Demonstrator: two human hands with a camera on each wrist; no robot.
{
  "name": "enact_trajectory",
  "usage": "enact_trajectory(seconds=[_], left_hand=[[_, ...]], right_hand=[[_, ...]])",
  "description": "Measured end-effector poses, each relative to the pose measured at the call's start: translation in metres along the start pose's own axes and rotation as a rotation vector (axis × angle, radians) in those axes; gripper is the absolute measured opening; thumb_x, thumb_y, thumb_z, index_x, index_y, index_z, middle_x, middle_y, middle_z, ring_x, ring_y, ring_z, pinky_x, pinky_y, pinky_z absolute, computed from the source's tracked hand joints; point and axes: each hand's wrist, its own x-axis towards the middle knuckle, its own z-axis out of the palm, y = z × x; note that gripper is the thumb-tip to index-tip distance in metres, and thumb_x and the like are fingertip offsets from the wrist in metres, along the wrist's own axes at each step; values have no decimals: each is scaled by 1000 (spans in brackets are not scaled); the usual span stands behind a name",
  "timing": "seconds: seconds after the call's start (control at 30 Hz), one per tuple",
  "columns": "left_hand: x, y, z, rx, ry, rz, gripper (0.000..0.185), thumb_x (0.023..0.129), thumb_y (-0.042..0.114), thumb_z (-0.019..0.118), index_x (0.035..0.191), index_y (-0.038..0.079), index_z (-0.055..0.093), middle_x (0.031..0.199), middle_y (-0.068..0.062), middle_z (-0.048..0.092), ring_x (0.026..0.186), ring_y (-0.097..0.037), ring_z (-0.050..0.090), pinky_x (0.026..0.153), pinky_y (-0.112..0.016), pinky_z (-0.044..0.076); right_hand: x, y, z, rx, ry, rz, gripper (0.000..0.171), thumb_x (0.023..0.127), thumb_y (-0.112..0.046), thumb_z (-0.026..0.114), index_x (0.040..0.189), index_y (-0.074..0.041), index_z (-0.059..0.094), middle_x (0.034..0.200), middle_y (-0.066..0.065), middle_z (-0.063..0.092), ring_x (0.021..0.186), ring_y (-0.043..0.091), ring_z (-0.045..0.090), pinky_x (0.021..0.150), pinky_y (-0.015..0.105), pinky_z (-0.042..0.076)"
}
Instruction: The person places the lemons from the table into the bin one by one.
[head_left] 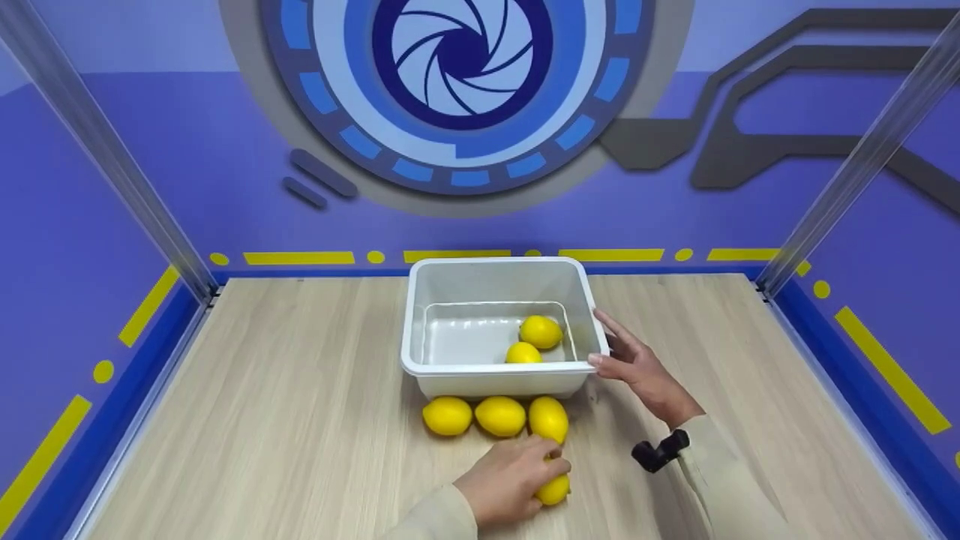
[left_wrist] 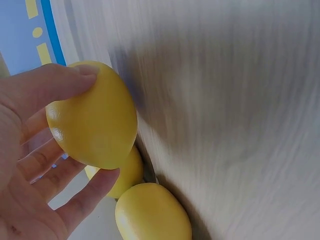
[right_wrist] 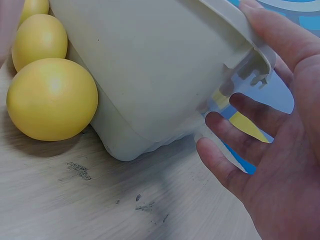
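Holding a lemon (head_left: 553,489) low in the head frame, just right of centre, our left hand (head_left: 510,480) has thumb and fingers curled round it; the left wrist view confirms this, the fruit pinched between thumb above and fingers below, and appearing to sit slightly off the wooden table (head_left: 262,420), though we cannot be sure it has fully left the surface. Our right hand (head_left: 637,367) sits at the right edge of the white tub (head_left: 420,330) in the centre of the frame, fingers fairly straight, its thumb touching the rim corner and the other fingers spread beside the wall; the right wrist view shows no closed grip, so we read it as steadying the tub and not clasping it. Count so far: two lemons lie inside the tub, one further back (head_left: 541,331) and one nearer the front wall (head_left: 523,352), close together toward the right side of the floor. Three more lie in a row on the table just below the tub's front wall: left (head_left: 447,415), middle (head_left: 500,416) and right (head_left: 548,419). We judge the loading under way, roughly a third done: two in, one in hand, three waiting.
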Motion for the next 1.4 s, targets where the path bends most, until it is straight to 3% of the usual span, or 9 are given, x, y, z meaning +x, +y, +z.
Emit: enact_trajectory(seconds=[0.43, 0.7, 1.4], left_hand=[[0, -1, -2, 40, -4, 0, 46, 77, 26, 77, 119, 24, 61, 116, 5, 58, 101, -9, 57, 80, -22, 50], [-1, -1, -5, 18, -4, -6, 46, 79, 25, 76, 122, 25, 60, 119, 5, 57, 104, -9, 56, 83, -22, 50], [-1, -1, -9, 70, 24, 15, 48, 76, 24, 78, 120, 22, 61, 119, 4, 58, 103, -11, 57, 83, -22, 51]], right_hand=[[1, 2, -1, 9, -15, -7, 73, 93, -21, 63, 153, -36, 23, 160, 15, 23, 142, 34, 33, 96, 29, 49], [1, 1, -1, 16, -12, -2, 73, 93, -23, 64, 151, -39, 24, 159, 12, 26, 141, 32, 35, 95, 28, 50], [-1, -1, 0, 17, -15, 2, 72, 93, -23, 64, 150, -41, 26, 157, 10, 30, 137, 30, 40, 96, 29, 49]])
